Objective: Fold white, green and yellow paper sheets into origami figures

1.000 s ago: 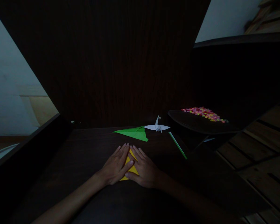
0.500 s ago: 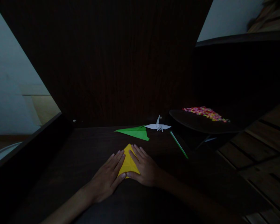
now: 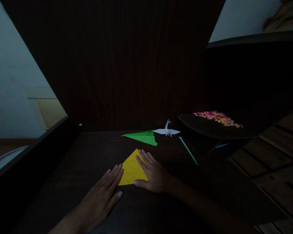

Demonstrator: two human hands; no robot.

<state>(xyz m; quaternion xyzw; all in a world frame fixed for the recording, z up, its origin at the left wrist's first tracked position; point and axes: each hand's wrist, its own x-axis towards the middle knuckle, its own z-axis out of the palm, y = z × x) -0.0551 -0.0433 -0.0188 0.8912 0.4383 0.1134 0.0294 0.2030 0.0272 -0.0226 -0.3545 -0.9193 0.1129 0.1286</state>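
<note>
A yellow sheet of origami paper [image 3: 132, 170], creased and folded, lies on the dark wooden surface in front of me. My left hand [image 3: 101, 193] rests at its left edge, fingers stretched out with the tips touching the paper and the thumb apart from it. Lying flat on the right part of the sheet is my right hand [image 3: 153, 172], its fingers spread and its thumb at the lower edge. The right edge of the paper is hidden under that hand.
Beyond the yellow sheet lie a green folded paper plane [image 3: 143, 137] and a white paper crane [image 3: 167, 131]. A thin green-and-white strip [image 3: 188, 150] is to the right. Small pink, red and yellow pieces [image 3: 217, 117] cover part of a curved dark shelf [image 3: 197, 126].
My left hand has slid left and toward me, uncovering more of the yellow paper. My right hand stays on it. The view has shifted slightly.
</note>
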